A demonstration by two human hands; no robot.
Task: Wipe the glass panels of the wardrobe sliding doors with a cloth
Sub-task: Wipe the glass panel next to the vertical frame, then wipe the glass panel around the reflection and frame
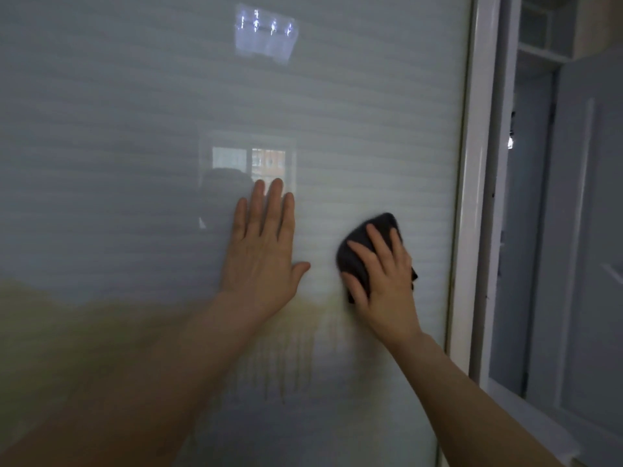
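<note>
Fingers [381, 241] of the right hand [384, 278] spread and curl over the dark cloth [364, 244], pressing it to the glass panel [337, 112] right of centre, beside the white frame [472, 197], while the left hand [263, 251] lies flat just left

1. A white vertical frame post [472, 163] runs from top to bottom, right of centre, leaning slightly in the wide-angle view.
2. Right of the post stands a pale blue-grey panelled door [586, 230], dim and in shade.
3. Between post and door lies a darker, narrow recess [526, 214], with a small bright glint partway up.
4. At the top right corner sits a white boxed shelf or vent [542, 32]; its detail is too blurred to tell.
5. A reflected window [249, 163] shows as a bright rectangle near the centre, with a reddish building faintly visible through it.
6. A reflected ceiling light [266, 35] with four bright spots glows near the top.
7. The light is dim, cool and greyish overall.
</note>
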